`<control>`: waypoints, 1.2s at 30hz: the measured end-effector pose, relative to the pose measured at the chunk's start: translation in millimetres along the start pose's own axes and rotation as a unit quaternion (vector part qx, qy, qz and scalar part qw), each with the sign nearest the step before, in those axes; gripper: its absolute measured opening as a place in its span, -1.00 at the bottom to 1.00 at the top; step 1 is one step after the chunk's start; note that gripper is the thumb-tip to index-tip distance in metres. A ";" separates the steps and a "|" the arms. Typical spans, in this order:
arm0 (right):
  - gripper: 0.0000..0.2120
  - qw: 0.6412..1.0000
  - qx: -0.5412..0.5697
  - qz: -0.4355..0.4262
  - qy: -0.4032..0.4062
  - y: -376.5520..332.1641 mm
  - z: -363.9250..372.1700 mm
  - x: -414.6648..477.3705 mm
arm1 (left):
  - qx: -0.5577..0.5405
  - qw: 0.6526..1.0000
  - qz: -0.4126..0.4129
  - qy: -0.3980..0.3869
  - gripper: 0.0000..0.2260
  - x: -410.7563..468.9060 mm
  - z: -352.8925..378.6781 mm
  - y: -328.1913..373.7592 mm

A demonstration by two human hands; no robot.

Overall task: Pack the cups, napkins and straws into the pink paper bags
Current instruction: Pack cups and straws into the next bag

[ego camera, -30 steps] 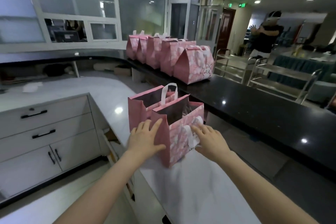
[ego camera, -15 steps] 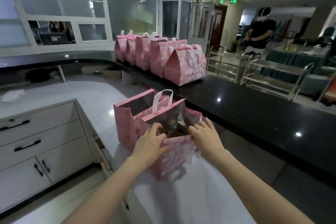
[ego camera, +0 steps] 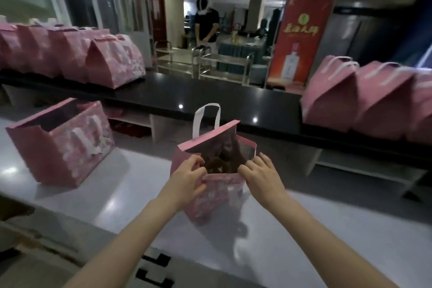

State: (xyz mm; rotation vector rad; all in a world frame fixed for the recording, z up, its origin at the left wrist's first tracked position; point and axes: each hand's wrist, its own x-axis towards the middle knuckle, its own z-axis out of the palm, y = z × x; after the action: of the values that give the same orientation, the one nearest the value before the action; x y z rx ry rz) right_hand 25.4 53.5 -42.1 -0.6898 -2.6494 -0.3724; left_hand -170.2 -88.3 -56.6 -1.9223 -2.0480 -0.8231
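Both hands are working at one open pink bag (ego camera: pixel 211 190), which is standing near the far edge of the white bench (ego camera: pixel 112 196), about midway along it. The bag is tilting, with its base swung toward the person. Whether the base is resting flat on the bench cannot be told.

The left hand (ego camera: pixel 187 181) is curling its fingers over the left end of the bag's near rim and pinching the paper there. The right hand (ego camera: pixel 261 179) is gripping the right end of the same rim, fingers bent over the edge. The two hands are apart, holding the mouth wide open.

The bag's white handle (ego camera: pixel 207 119) is standing up from the far rim. Something dark and round (ego camera: pixel 217 166) is sitting inside the bag, too blurred to identify.

A second open pink bag (ego camera: pixel 60 145) is standing toward the far left corner of the bench, well apart from the held one, its white handle hanging down its front face.

Behind the bench a raised black counter (ego camera: pixel 210 98) is running left to right. A row of closed pink bags (ego camera: pixel 117 63) is lining its left end, and another row of closed bags (ego camera: pixel 332 100) is sitting at its right end.

In the background a person in dark clothes (ego camera: pixel 207 23) is standing beside a red banner (ego camera: pixel 301 40).
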 end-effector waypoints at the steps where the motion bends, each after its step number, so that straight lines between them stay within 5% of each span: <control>1: -0.72 1.000 -0.009 0.020 -0.005 17.4 -6.5 -23.3 | -0.014 1.000 0.018 -0.005 -0.86 7.4 12.1 21.4; 10: -0.68 0.980 -0.113 0.160 -0.014 168.2 -69.9 -202.5 | -0.123 0.980 0.154 -0.034 -0.87 67.7 104.1 227.5; 18: -0.61 0.975 -0.123 0.186 0.001 296.8 -99.3 -303.9 | -0.148 0.976 0.158 -0.034 -0.88 106.1 179.4 373.0; 29: -0.54 0.963 -0.076 0.257 -0.010 410.9 -97.3 -354.6 | -0.130 0.988 0.076 -0.010 -0.86 144.3 214.7 427.9; 36: -0.70 0.968 0.011 0.249 -0.025 434.9 -88.0 -338.6 | -0.116 0.990 0.079 0.011 -0.84 162.1 217.7 424.9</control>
State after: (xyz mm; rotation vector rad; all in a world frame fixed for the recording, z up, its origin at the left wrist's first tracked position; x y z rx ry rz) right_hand 547.3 251.3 -37.2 -1.3263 -2.4030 -0.1821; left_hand 268.2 160.6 -46.0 -2.1515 -1.8272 -1.0796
